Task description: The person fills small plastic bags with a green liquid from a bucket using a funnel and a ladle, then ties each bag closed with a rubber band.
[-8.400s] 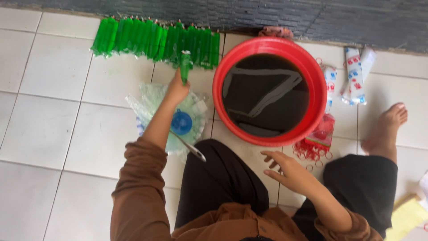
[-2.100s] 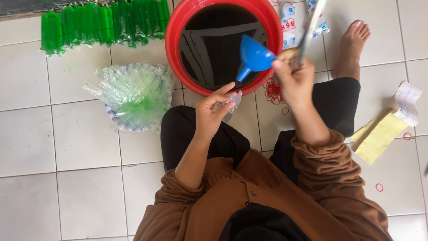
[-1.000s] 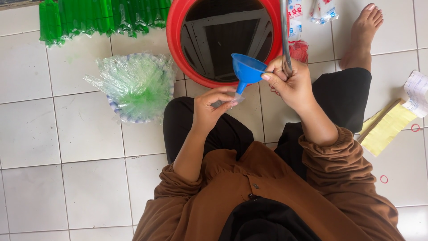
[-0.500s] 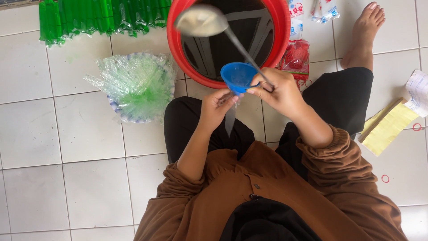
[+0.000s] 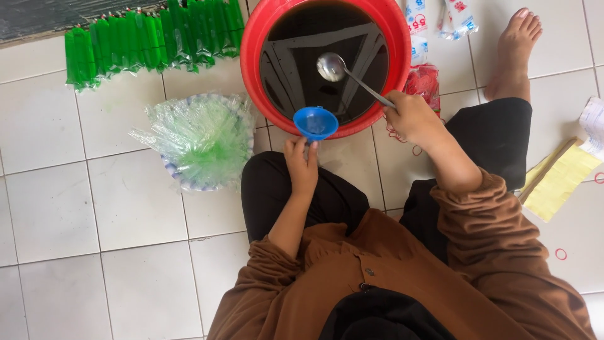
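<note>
The left hand has its fingers curled around the stem under a blue funnel, just near the red basin's rim. Farther right, the right hand grips a metal ladle, its bowl over the dark liquid.

Blue funnel: upright, mouth up, at the red basin's near rim, in your left hand. Metal ladle: bowl over the dark liquid, handle slanting right.
</note>
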